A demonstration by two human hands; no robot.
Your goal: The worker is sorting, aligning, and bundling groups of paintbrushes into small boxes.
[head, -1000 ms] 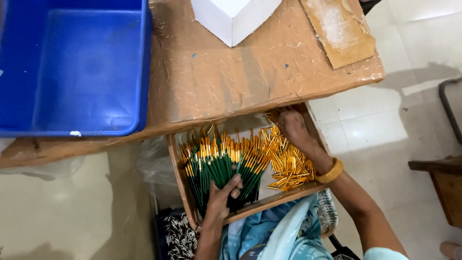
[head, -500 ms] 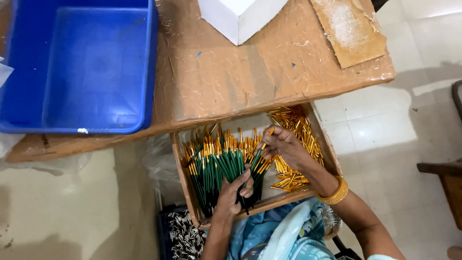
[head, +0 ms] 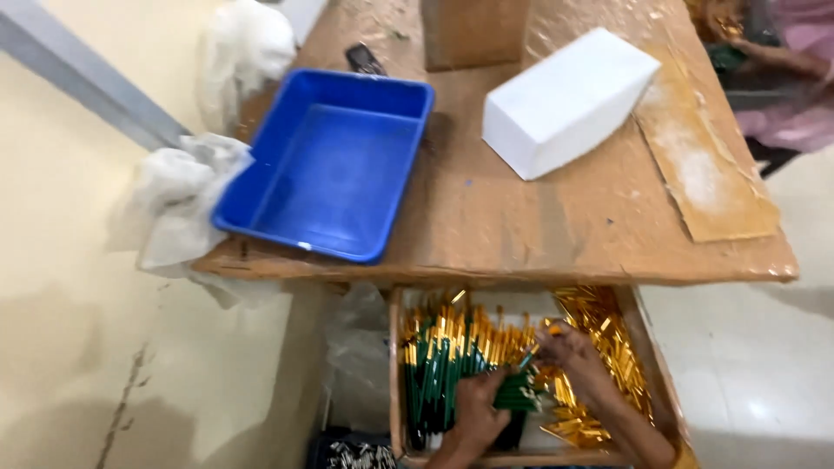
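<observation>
We see slim green pencils with gold ends (head: 443,365) heaped in a wooden tray (head: 395,373) under the table (head: 521,234). Our left hand (head: 476,415) curls its fingers around a bunch; our right hand (head: 569,347) pinches shiny gold caps (head: 608,343).

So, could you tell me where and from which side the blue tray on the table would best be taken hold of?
Probably by the two long rims of the blue tray, one hand each side, coming from above. It sits flat and empty on the wooden table, its raised lip giving fingers an edge. The near corner overhangs the table edge, so a grip from below may work there too. A white cloth crowds its left side.
</observation>
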